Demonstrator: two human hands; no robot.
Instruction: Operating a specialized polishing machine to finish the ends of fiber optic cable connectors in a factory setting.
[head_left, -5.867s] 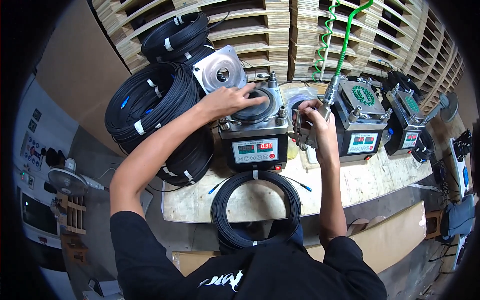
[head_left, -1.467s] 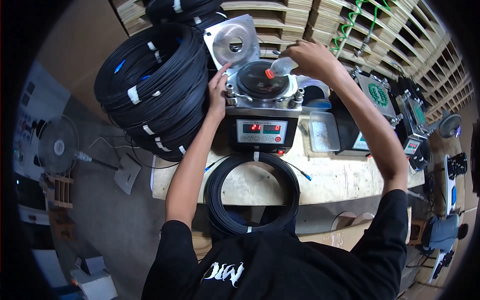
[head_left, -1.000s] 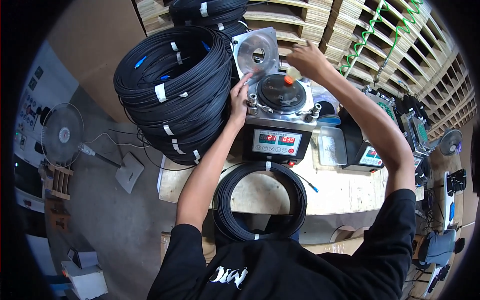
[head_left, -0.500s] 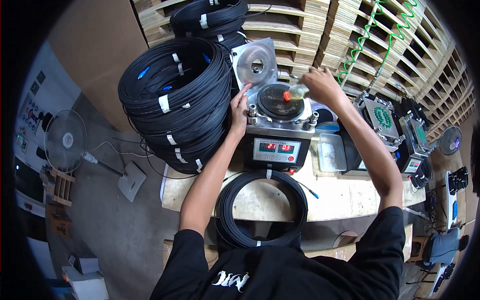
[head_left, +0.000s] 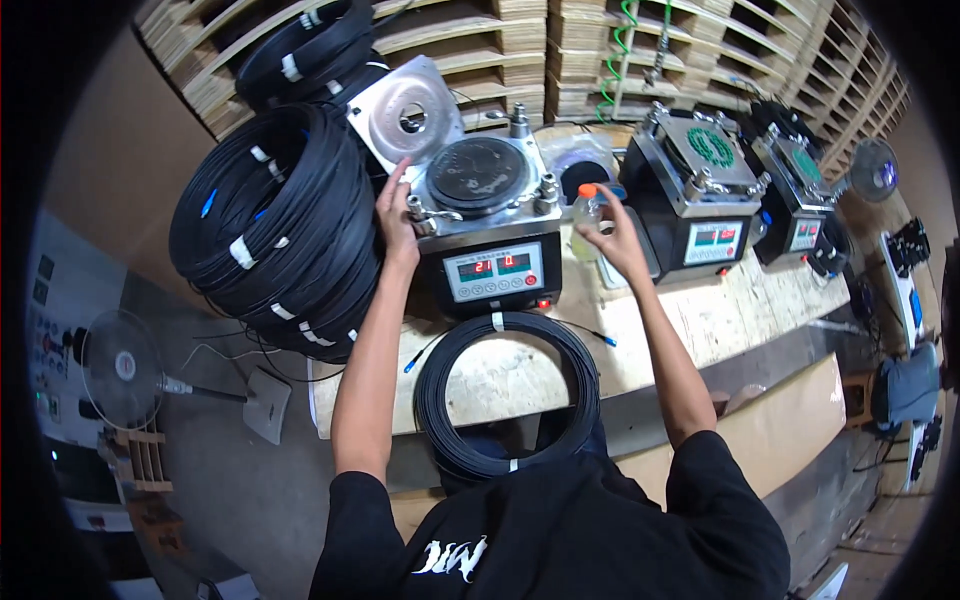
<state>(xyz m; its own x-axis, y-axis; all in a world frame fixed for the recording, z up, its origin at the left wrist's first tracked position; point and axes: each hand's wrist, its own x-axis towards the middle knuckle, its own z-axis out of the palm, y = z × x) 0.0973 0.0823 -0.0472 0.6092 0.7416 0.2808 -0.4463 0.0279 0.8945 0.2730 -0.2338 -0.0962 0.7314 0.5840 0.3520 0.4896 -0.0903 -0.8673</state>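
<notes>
Three bench machines along the table (head_left: 640, 330), all with red digits lit: near one (head_left: 492, 232), middle one (head_left: 713, 242), far one (head_left: 803, 205). Two of them, middle and far, carry green ring patterns on top. From where I stand, one bottle at the person's right hand (head_left: 620, 243), one loose cable coil (head_left: 434, 400) in front, two blue-tipped cable ends on it, two white bands visible. Two piles of black coils at left: one tall stack (head_left: 290, 245), one smaller pile (head_left: 308, 58) behind; single coils too tangled to count. Two fans: left fan (head_left: 122, 365), right fan (head_left: 876, 170).

Bottle (head_left: 585, 240): clear, orange cap, yellowish-green liquid inside, upright, on the right of the near machine, just beside a shallow tray (head_left: 655, 262) partly behind the hand. Thumb and fingers curve around the bottle, spread; can't tell if they press on it.

Near machine: steel top, round black pad (head_left: 478, 172), pale wet-looking streaks across it. Square metal plate (head_left: 378, 115) with a central hole tilts up behind its left side.

Left hand (head_left: 398, 228) is at the machine's left front corner, fingers long, slightly apart, index reaching up by the plate's lower edge, closed on nothing I can see. Coil overhangs the table's front edge, over the person's lap.
</notes>
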